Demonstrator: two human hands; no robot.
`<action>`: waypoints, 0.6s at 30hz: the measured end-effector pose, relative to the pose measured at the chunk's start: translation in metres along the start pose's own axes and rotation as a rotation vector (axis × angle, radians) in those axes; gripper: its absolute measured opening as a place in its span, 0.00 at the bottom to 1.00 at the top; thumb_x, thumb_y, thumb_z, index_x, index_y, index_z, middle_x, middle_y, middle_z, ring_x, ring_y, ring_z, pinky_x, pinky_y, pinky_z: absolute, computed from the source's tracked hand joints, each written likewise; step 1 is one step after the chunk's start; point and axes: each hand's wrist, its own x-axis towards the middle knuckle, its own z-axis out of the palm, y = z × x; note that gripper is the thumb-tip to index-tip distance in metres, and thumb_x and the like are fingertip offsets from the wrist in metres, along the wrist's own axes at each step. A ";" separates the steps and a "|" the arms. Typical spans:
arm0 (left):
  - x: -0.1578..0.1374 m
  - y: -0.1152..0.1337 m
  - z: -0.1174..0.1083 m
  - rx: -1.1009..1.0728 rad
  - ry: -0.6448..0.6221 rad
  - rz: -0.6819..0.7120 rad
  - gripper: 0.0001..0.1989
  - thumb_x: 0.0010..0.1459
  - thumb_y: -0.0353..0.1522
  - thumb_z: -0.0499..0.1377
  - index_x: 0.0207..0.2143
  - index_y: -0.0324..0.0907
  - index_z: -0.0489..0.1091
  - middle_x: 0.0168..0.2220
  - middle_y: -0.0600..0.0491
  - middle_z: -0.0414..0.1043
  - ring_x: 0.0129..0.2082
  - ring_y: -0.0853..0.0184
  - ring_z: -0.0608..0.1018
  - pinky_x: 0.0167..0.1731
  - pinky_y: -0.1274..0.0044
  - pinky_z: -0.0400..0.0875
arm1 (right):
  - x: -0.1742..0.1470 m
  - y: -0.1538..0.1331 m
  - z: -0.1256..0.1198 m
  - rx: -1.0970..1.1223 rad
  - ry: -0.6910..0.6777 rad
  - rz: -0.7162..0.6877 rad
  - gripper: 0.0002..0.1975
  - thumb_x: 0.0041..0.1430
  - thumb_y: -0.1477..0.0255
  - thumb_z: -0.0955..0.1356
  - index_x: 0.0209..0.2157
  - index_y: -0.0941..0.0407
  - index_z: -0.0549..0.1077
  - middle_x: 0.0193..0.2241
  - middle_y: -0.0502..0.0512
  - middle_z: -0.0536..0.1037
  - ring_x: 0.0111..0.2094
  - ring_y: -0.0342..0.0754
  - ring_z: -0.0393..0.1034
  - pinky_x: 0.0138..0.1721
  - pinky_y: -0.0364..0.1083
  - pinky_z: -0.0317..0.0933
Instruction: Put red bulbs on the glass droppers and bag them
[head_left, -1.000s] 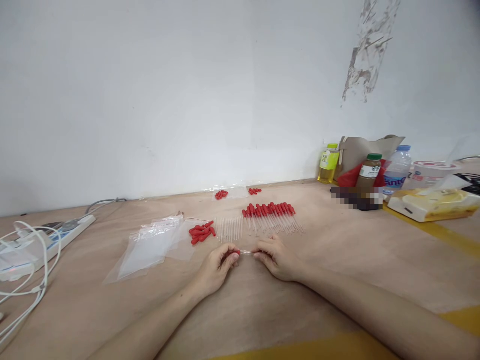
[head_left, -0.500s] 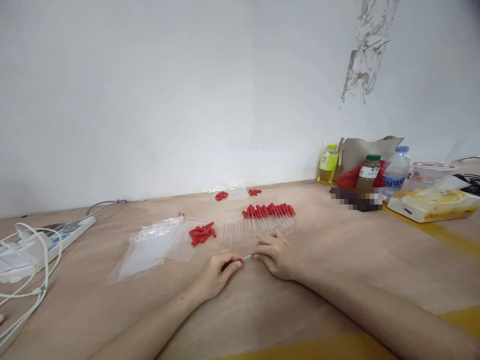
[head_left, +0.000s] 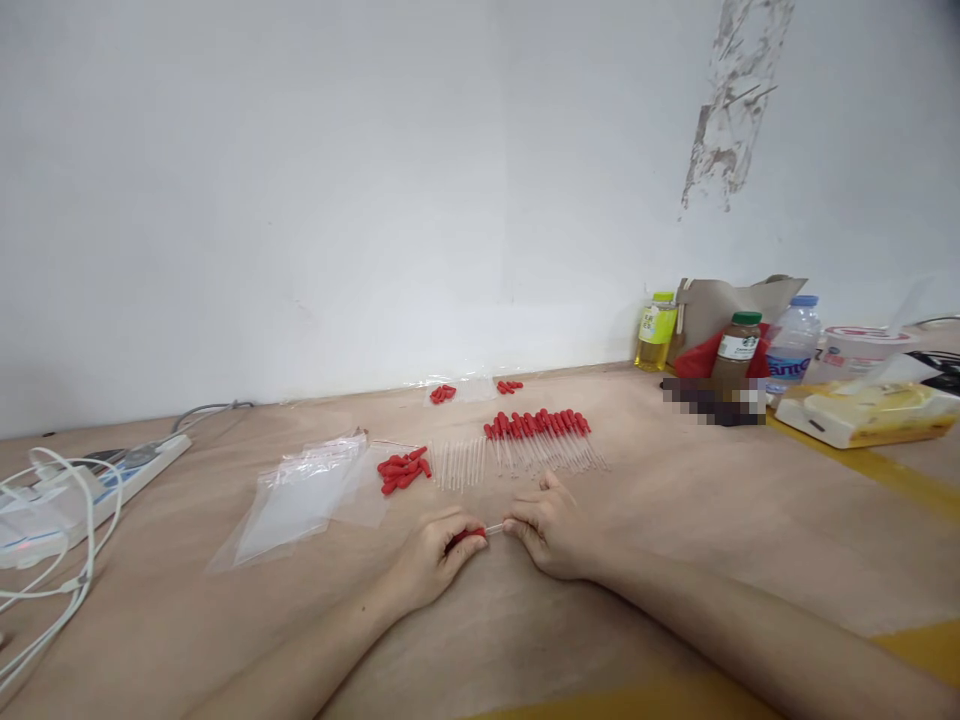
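My left hand (head_left: 442, 548) is closed on a red rubber bulb (head_left: 471, 535), thumb and fingers round it. A thin clear glass tube (head_left: 494, 528) runs from the bulb to my right hand (head_left: 551, 525), whose fingertips pinch its other end. Whether the tube sits inside the bulb or only meets it, I cannot tell. Beyond my hands lie a row of bare clear tubes (head_left: 459, 463) and, right of it, a row of droppers (head_left: 541, 428) with red bulbs on their tubes. A pile of loose red bulbs (head_left: 403, 470) lies left of the bare tubes.
Clear plastic bags (head_left: 300, 495) lie at left, near a white power strip (head_left: 150, 470) with cables. More red bulbs (head_left: 442, 394) rest on plastic by the wall. At right stand a yellow drink bottle (head_left: 655, 335), a brown bottle (head_left: 739, 345), a water bottle (head_left: 793, 345) and a tissue pack (head_left: 862, 415).
My right hand has shifted slightly nearer to me. The tube's end and the red bulb now meet in plainer view between my hands, both still held.
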 end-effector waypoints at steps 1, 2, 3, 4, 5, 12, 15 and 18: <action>0.000 0.000 0.001 0.011 0.000 0.006 0.11 0.58 0.34 0.49 0.31 0.40 0.69 0.27 0.53 0.68 0.28 0.69 0.69 0.29 0.79 0.61 | 0.000 -0.002 0.000 0.011 -0.012 0.020 0.11 0.56 0.73 0.59 0.23 0.56 0.68 0.22 0.49 0.73 0.24 0.40 0.60 0.34 0.45 0.44; -0.001 -0.001 0.001 0.020 0.004 0.012 0.11 0.58 0.34 0.49 0.31 0.40 0.68 0.27 0.53 0.68 0.28 0.69 0.69 0.29 0.79 0.61 | 0.001 -0.003 0.001 0.025 -0.023 0.041 0.11 0.56 0.73 0.59 0.23 0.56 0.68 0.23 0.49 0.73 0.24 0.41 0.61 0.33 0.45 0.44; -0.001 -0.001 0.002 0.026 0.011 0.020 0.11 0.58 0.33 0.49 0.31 0.40 0.68 0.27 0.52 0.68 0.28 0.69 0.69 0.29 0.79 0.61 | 0.001 -0.005 0.002 0.038 -0.037 0.062 0.11 0.56 0.73 0.59 0.24 0.56 0.69 0.23 0.49 0.74 0.24 0.41 0.61 0.33 0.45 0.44; -0.001 -0.001 0.002 0.033 0.016 0.031 0.10 0.58 0.33 0.49 0.31 0.39 0.68 0.27 0.52 0.68 0.28 0.69 0.69 0.29 0.79 0.62 | 0.002 -0.006 0.003 0.049 -0.050 0.083 0.11 0.56 0.72 0.59 0.24 0.56 0.69 0.23 0.49 0.74 0.25 0.41 0.62 0.33 0.45 0.45; -0.001 -0.001 0.002 0.041 0.017 0.043 0.10 0.58 0.33 0.49 0.31 0.39 0.68 0.27 0.52 0.68 0.28 0.69 0.69 0.29 0.79 0.62 | 0.002 -0.007 0.004 0.059 -0.061 0.104 0.12 0.56 0.72 0.59 0.23 0.56 0.69 0.23 0.49 0.74 0.25 0.41 0.63 0.33 0.45 0.45; 0.003 -0.006 -0.003 0.104 0.037 0.096 0.11 0.59 0.32 0.47 0.35 0.40 0.68 0.30 0.51 0.68 0.30 0.69 0.70 0.31 0.79 0.63 | 0.009 -0.008 0.006 0.171 -0.086 0.139 0.14 0.59 0.72 0.57 0.26 0.56 0.70 0.26 0.50 0.75 0.27 0.42 0.65 0.34 0.43 0.50; 0.005 -0.010 -0.007 0.100 0.087 0.120 0.10 0.59 0.32 0.48 0.37 0.41 0.68 0.33 0.51 0.68 0.32 0.68 0.70 0.33 0.78 0.64 | 0.009 -0.008 0.001 0.146 -0.080 0.073 0.13 0.59 0.72 0.56 0.32 0.56 0.70 0.30 0.52 0.74 0.31 0.43 0.65 0.33 0.42 0.52; 0.002 -0.010 -0.008 0.064 0.102 0.111 0.09 0.58 0.33 0.50 0.37 0.42 0.69 0.33 0.51 0.69 0.32 0.69 0.71 0.34 0.79 0.65 | 0.006 -0.009 -0.005 -0.010 -0.067 0.014 0.12 0.58 0.73 0.57 0.33 0.56 0.71 0.31 0.54 0.73 0.34 0.45 0.64 0.37 0.45 0.51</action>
